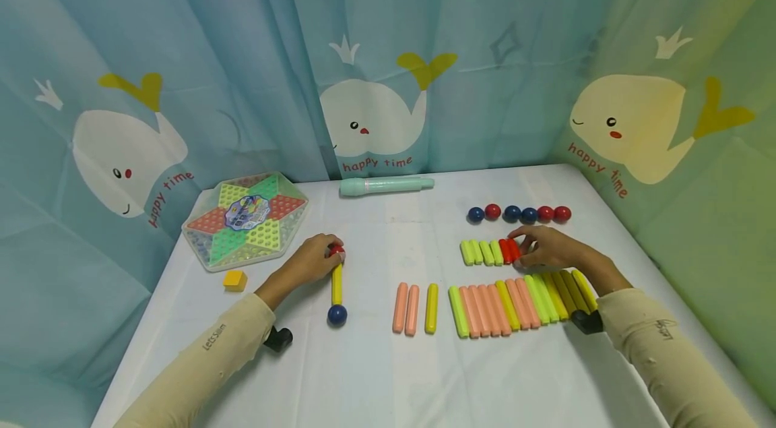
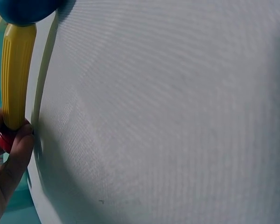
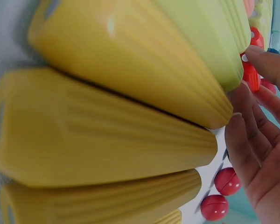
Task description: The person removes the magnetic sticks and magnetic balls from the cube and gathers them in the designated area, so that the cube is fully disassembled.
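My left hand (image 1: pixel 310 259) pinches a red ball (image 1: pixel 335 251) at the far end of a yellow rod (image 1: pixel 337 285). A blue ball (image 1: pixel 337 315) caps the rod's near end. In the left wrist view, thumb and fingers close round the red ball (image 2: pixel 7 138), just under the yellow rod (image 2: pixel 17 77). On the right, my right hand (image 1: pixel 548 247) has thumb and fingertips at the two ends of a short red rod (image 1: pixel 514 251). It is the last in a row of short yellow-green rods (image 1: pixel 481 253) and red ones. In the right wrist view, large yellow rods (image 3: pixel 102 130) partly hide this grip.
Long rods (image 1: pixel 491 310) in pink, yellow and green lie side by side before the right hand. Several blue and red balls (image 1: pixel 529 215) line up behind it. A Chinese checkers board (image 1: pixel 245 220), a yellow block (image 1: pixel 235 281) and a mint-green tube (image 1: pixel 386 186) lie on the white table (image 1: pixel 358 374).
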